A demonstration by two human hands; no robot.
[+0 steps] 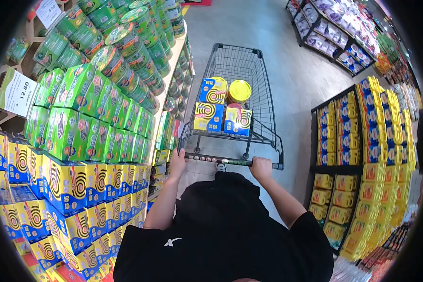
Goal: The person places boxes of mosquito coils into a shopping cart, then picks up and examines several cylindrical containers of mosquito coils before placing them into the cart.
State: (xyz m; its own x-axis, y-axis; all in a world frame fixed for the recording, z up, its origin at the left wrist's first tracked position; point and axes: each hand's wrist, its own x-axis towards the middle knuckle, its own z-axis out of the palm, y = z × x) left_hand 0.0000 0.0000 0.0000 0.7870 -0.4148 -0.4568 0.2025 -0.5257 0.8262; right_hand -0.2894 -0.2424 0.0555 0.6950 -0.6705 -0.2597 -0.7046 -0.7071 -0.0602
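Note:
A wire shopping cart (266, 89) stands in front of me, its handle running across in front of my body. My left hand (177, 163) is wrapped round the handle's left end. Near the other end, my right hand (261, 168) is closed on the same cart handle (211, 159). Inside the cart, towards me, lie several blue-and-yellow boxes with black spirals, one box (208, 117) at the front left and another box (238, 121) at the front right. A round tub with a yellow lid (239, 90) stands behind the right-hand box.
Shelves at left hold stacked green boxes (70, 134), blue-and-yellow spiral boxes (70, 183) and green tubs (136, 42). A price card (18, 91) reads 12.80. To the right stands a black rack (313, 141) of yellow jugs (373, 181). Grey floor (296, 80) stretches ahead past another rack (329, 35).

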